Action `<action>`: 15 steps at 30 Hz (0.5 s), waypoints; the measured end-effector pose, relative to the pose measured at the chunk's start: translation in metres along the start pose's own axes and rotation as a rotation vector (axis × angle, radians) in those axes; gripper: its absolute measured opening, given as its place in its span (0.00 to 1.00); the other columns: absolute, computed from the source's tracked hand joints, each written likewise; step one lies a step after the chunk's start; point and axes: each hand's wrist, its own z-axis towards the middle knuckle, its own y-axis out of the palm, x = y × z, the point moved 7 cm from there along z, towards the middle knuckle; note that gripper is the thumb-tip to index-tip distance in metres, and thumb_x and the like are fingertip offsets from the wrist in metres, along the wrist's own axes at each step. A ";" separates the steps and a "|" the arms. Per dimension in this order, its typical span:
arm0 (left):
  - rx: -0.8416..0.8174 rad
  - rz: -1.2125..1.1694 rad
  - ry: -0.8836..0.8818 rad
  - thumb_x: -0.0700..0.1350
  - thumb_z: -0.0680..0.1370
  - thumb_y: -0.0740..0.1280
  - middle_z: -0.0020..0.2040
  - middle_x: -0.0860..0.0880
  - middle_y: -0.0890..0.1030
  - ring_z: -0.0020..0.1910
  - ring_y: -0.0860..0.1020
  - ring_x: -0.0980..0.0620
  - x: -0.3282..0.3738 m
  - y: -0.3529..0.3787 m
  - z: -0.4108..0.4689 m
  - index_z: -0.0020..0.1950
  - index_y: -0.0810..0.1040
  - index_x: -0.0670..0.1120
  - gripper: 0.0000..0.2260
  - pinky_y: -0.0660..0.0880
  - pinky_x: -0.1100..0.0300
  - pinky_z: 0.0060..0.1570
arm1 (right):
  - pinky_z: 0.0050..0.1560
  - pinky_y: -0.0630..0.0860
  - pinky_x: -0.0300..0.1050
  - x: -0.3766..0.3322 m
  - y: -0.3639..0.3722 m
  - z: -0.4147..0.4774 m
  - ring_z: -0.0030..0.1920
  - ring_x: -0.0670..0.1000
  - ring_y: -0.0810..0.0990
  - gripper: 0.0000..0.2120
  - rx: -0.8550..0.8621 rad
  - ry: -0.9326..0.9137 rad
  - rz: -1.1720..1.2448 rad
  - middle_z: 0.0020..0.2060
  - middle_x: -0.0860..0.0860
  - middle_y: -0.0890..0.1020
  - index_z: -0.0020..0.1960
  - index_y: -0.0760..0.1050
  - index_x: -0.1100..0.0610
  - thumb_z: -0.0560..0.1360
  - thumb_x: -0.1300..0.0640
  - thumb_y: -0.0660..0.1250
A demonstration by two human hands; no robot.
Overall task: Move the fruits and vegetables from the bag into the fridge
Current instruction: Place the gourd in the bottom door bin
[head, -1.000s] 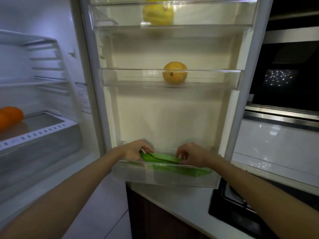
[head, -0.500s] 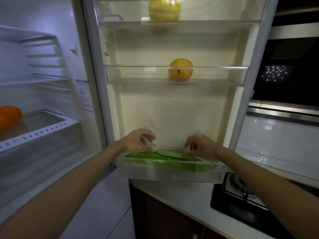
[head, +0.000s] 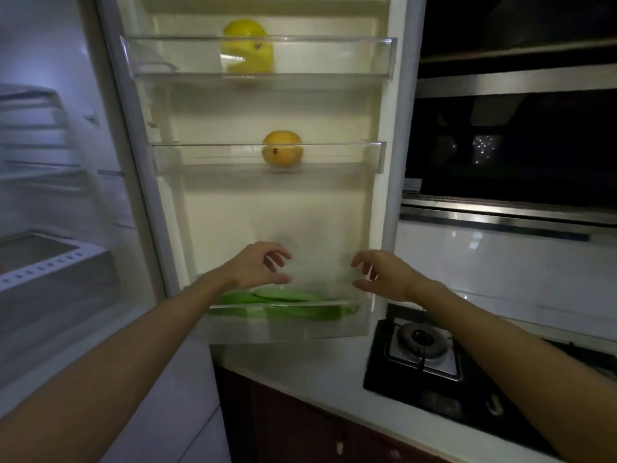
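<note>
While hovering just above the lowest door bin [head: 300,329], both hands empty and well apart: left hand [head: 257,267] at seven o'clock from the frame's centre, right hand [head: 384,275] at five o'clock, fingers loosely curled, gripping nothing, touching neither the bin nor its load. Directly beneath, at six o'clock, a corner of the pale table [head: 300,372] tucked under the bin, with a gas burner [head: 422,342] at four o'clock. Lying in the bin, just below the hands: the green vegetables [head: 287,304], stacked flat, one overlapping another. Likely trouble from here: the uppermost piece, riding about level with the clear front rim, liable to slide over it toward table or floor on a hard swing of the fridge door [head: 267,212] or a clip from a wrist on its way out. Long axis of the vegetables set from nine o'clock to three o'clock, along the bin's length and parallel to the door, level rather than upright; tip end and stem end impossible to tell apart through the blur. Farther up the door, toward twelve o'clock: an orange-yellow fruit [head: 282,152] alone on the middle shelf [head: 334,155], then a yellow fruit [head: 248,46] on the top shelf [head: 334,55], each behind a clear rail. Away at nine o'clock, the fridge's open interior and a white-edged drawer [head: 50,262], blurred.
</note>
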 end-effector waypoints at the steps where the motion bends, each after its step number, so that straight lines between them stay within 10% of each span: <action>1: 0.003 0.008 0.004 0.52 0.67 0.78 0.49 0.52 0.81 0.44 0.81 0.54 0.012 0.003 0.001 0.55 0.79 0.52 0.19 0.77 0.64 0.44 | 0.49 0.78 0.48 0.006 -0.007 -0.008 0.45 0.49 0.77 0.19 0.008 0.002 0.001 0.48 0.49 0.76 0.62 0.73 0.52 0.74 0.48 0.70; 15: -0.097 0.072 0.146 0.52 0.68 0.77 0.52 0.54 0.80 0.50 0.77 0.58 0.211 0.137 0.033 0.61 0.76 0.52 0.23 0.71 0.72 0.44 | 0.53 0.73 0.41 0.164 -0.100 -0.198 0.51 0.48 0.73 0.30 -0.055 0.215 -0.059 0.57 0.52 0.74 0.71 0.63 0.49 0.73 0.45 0.70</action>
